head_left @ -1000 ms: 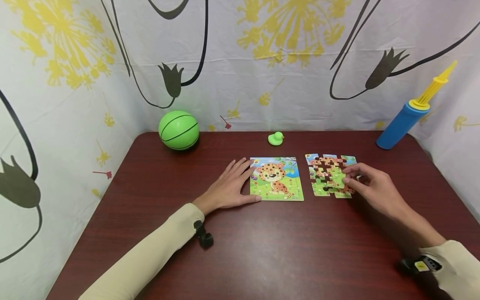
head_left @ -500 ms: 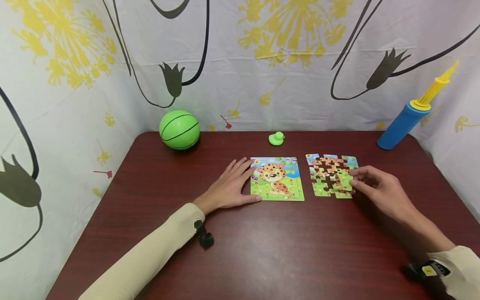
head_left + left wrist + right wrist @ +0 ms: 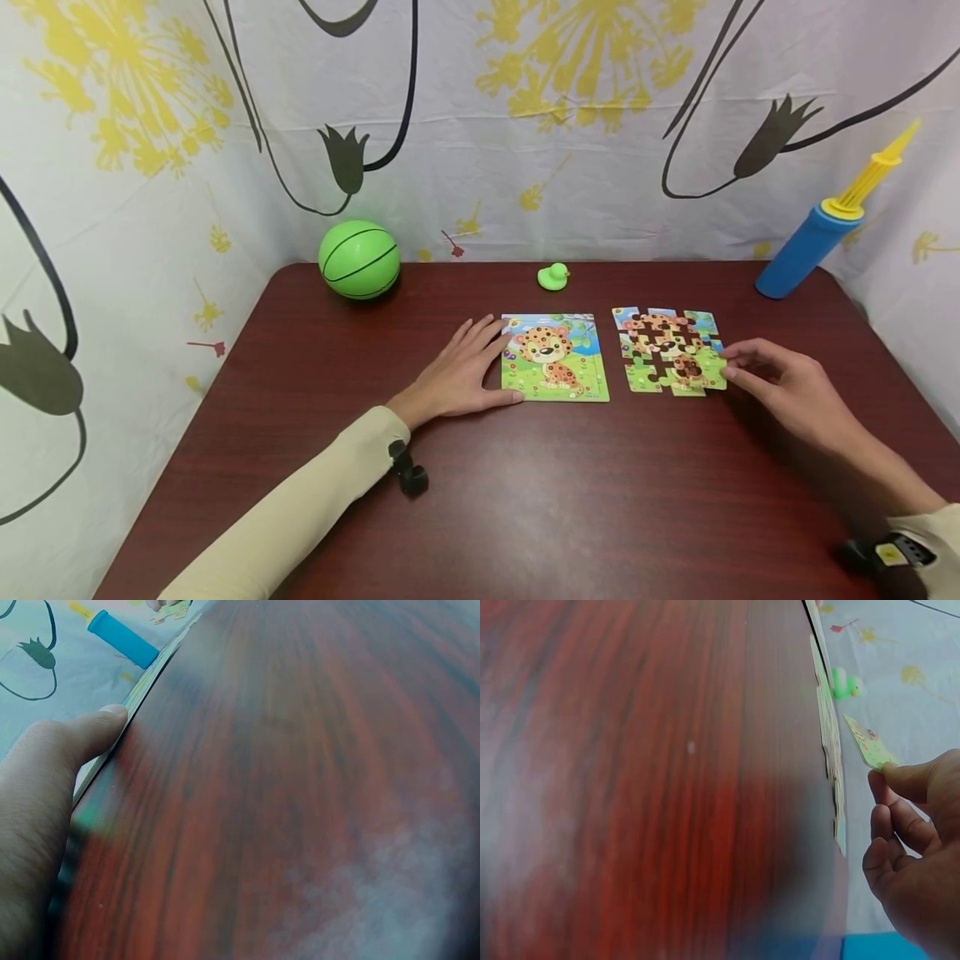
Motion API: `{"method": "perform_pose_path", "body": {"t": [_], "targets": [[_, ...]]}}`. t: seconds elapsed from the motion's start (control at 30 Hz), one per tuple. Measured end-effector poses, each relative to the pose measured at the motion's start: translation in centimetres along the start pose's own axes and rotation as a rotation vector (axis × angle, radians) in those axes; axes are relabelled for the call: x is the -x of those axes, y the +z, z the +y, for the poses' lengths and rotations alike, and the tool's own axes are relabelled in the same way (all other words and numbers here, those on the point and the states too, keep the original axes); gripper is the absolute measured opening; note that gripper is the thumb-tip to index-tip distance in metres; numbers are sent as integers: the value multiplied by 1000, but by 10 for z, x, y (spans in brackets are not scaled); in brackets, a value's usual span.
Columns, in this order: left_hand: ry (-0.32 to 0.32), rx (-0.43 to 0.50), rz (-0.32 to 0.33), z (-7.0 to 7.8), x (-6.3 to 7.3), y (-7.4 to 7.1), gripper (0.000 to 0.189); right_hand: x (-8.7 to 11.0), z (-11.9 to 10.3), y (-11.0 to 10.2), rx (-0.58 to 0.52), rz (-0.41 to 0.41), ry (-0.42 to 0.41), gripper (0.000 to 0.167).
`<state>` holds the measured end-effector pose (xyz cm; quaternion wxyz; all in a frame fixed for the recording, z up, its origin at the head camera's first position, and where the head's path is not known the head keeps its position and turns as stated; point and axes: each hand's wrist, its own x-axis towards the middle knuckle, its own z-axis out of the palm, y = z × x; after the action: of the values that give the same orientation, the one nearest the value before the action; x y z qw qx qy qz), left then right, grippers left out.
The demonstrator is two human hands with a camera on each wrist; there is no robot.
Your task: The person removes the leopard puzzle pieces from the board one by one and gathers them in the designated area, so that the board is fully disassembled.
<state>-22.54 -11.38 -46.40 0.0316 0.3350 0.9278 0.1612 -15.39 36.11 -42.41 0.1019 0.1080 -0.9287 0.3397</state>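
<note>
My left hand [image 3: 459,377] rests with spread fingers on the left side of a square puzzle board [image 3: 558,379] showing a seated leopard cub. In the left wrist view its thumb [image 3: 101,731] lies along the board's front edge. To the right of the board lie several loose jigsaw pieces [image 3: 643,379], grouped roughly into the same leopard picture with dark gaps between them. My right hand [image 3: 795,392] pinches a green puzzle piece [image 3: 711,367] between thumb and fingers at the right side of this group. The right wrist view shows that puzzle piece [image 3: 867,742] tilted above the others.
A green rubber duck [image 3: 553,277] sits behind the board. A green ball [image 3: 359,260] stands at the back left of the dark wooden table [image 3: 525,492]. At the back right, a blue and yellow hand pump [image 3: 806,242] leans against the patterned cloth.
My right hand has moved to the right with the puzzle piece, from over the middle of the loose pieces to their right edge. The left hand stays on the board.
</note>
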Motion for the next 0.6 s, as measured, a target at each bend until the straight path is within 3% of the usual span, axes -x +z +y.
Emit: {"method": "perform_pose_path", "body": {"t": [0.6], "targets": [[-1,-4,-3,0,0,0,107,6,17,-15,63,-61,50,15]]}}
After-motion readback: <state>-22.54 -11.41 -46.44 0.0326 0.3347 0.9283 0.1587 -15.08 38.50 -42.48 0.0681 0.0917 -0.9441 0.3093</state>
